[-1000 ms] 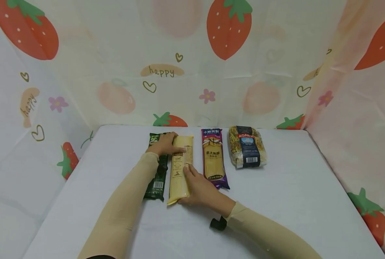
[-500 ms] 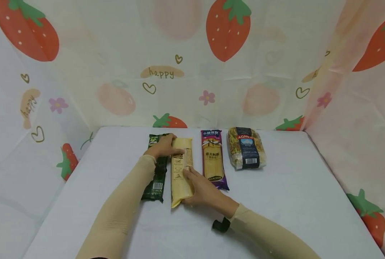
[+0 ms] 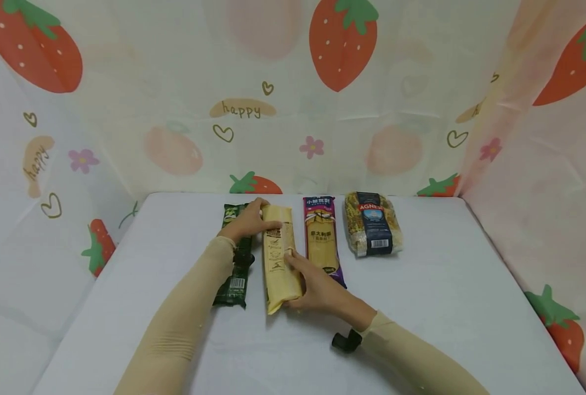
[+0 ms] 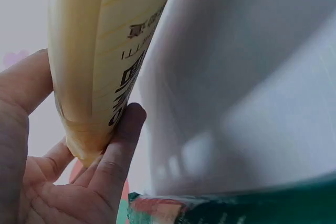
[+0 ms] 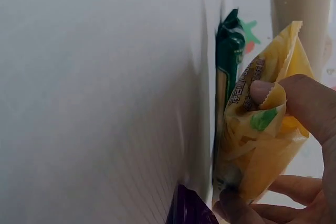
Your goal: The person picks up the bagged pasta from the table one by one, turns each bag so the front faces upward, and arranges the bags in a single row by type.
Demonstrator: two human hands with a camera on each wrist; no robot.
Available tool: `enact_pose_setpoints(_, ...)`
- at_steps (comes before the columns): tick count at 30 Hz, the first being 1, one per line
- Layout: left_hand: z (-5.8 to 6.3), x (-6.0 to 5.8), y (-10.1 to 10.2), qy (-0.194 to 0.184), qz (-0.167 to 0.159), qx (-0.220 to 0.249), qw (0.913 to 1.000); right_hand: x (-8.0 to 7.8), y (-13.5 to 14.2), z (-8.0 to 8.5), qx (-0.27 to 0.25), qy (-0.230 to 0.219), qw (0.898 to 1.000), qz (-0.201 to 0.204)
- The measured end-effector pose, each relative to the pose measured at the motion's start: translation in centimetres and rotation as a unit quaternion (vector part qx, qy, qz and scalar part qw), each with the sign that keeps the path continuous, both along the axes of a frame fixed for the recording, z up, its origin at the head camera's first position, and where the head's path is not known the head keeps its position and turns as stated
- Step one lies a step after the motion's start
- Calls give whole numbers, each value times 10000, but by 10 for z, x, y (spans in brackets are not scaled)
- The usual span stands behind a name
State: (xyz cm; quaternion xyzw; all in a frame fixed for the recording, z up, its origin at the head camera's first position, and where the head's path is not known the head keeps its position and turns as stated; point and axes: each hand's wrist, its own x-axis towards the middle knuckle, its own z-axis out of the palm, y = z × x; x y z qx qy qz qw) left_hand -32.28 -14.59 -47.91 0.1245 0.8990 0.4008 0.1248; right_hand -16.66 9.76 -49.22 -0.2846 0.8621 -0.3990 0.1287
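Observation:
Both hands hold a long yellow pasta packet (image 3: 282, 280), its printed side up in the head view. At its far end, the left hand (image 3: 247, 222) grips it, thumb on one side and fingers on the other in the left wrist view. Along the near right edge, the right hand (image 3: 324, 288) pinches it; the right wrist view shows the thumb (image 5: 302, 95) pressed on the crinkled wrapper and fingers underneath. A dark green packet (image 3: 234, 291) lies just left, partly hidden by the left hand and forearm. Close on the right lies a purple spaghetti packet (image 3: 322, 244), overlapped by the right hand.
A bag of pasta with a dark blue AGNESI label (image 3: 375, 225) lies at the right of the row. All rest on a white-covered table (image 3: 445, 307), enclosed by strawberry-print cloth (image 3: 283, 71). A black strap (image 3: 346, 341) sits at the right wrist.
The yellow packet's near end has swung right, away from the green packet, and the right hand has moved right with it. The left hand keeps its grip at the far end.

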Motion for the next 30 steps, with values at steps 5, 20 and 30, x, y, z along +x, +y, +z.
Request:
enact_pose_setpoints(5, 1, -2, -2, -261, 83, 634, 9976, 1, 5, 1, -174, 61, 9998, 53)
enact_pose_setpoints(20, 9, -1, -2, -705, 302, 2274, 9708, 3, 12, 1, -1254, -467, 9910, 98)
enact_pose_setpoints(30, 4, -1, -1, -1050, 588, 2964, 9475, 1, 14, -4, -2033, -733, 9760, 256)
